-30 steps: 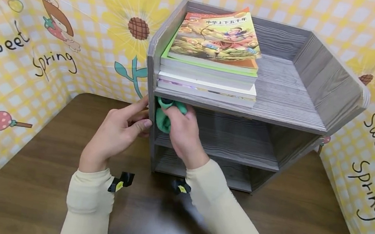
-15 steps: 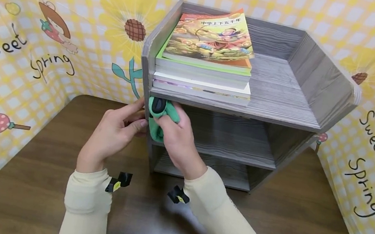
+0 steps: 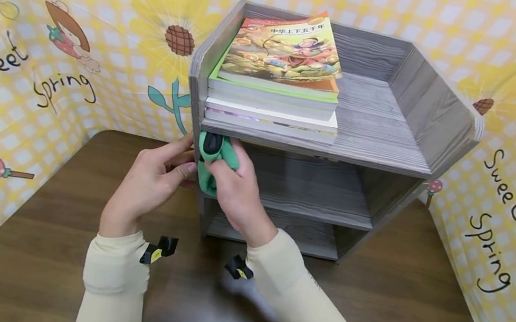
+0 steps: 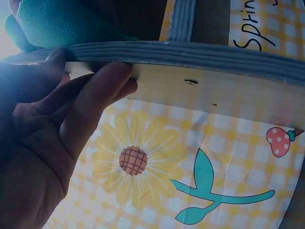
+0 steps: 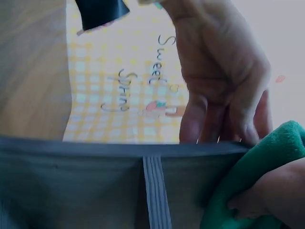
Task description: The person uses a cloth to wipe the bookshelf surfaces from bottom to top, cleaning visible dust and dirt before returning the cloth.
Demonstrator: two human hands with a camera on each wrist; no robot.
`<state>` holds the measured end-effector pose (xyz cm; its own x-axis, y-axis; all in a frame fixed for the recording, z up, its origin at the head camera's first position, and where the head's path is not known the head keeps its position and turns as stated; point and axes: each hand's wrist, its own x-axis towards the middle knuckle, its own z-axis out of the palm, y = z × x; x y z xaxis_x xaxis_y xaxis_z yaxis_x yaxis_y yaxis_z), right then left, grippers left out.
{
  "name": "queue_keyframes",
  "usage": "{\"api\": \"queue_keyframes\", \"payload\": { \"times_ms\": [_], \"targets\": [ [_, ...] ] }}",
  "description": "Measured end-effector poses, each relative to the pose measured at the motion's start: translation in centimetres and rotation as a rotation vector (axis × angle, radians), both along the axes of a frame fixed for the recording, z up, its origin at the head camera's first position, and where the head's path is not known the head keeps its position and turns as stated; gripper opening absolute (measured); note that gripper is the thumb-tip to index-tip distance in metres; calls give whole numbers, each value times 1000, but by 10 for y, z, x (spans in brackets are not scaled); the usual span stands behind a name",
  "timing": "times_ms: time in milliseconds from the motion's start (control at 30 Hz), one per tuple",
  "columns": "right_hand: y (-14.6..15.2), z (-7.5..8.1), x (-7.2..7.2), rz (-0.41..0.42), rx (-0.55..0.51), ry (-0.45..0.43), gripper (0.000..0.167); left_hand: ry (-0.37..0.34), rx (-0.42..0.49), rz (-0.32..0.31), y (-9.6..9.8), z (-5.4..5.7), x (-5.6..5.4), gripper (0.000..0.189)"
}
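Note:
A fuzzy green cloth (image 3: 228, 155), bunched up with a dark patch in its fold, is gripped in my right hand (image 3: 240, 193). It lies against the inner face of the left side panel (image 3: 197, 106) of a grey wood-grain shelf unit, just below the top shelf. My left hand (image 3: 150, 180) is outside that same panel. In the left wrist view its fingers (image 4: 107, 78) lie fairly straight against the outer face, and the thumb touches the front edge. The cloth (image 5: 267, 167) also shows in the right wrist view, partly covered by the right hand's fingers.
A stack of several books (image 3: 282, 73) fills the left of the top shelf (image 3: 377, 121). Below are a middle shelf (image 3: 312, 188) and a bottom shelf (image 3: 297, 234). The unit stands on a dark wooden surface (image 3: 48, 243), enclosed by a yellow checked fabric backdrop (image 3: 121, 60).
My right hand has moved the cloth out toward the panel's front edge and slightly down. The left hand keeps its place on the panel. The whole view has shifted slightly.

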<state>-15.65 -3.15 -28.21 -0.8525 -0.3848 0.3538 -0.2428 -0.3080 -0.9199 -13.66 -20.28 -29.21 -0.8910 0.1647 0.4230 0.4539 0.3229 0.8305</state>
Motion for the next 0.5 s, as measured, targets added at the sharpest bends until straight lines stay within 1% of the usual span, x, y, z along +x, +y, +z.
{"api": "queue_keyframes", "payload": {
  "times_ms": [33, 67, 167, 233, 300, 367, 400, 500],
  "targets": [
    [0, 0, -1, -12, 20, 11, 16, 6, -3, 1, -1, 0, 0, 57],
    [-1, 0, -3, -25, 34, 12, 13, 11, -7, 2, -1, 0, 0, 58],
    [-3, 0, -15, -76, 19, -42, 1, 15, -16, 0, -2, -2, -1, 59],
    [-5, -1, -23, -94, -22, -84, 5, 15, -15, 2, -2, -2, -1, 59],
    [-6, -2, -28, -98, -52, -110, 8, 9, -8, 2, -2, -3, -1, 59],
    [-5, -5, -26, -76, -58, -114, 10, 10, -4, 2, -3, -3, -2, 59],
    [-3, -6, -23, -57, -44, -104, 14, 12, -3, 2, -3, -2, -2, 59],
    [3, -9, -9, 2, 5, -62, 42, 15, -6, -2, -3, -1, -2, 59]
  ]
}}
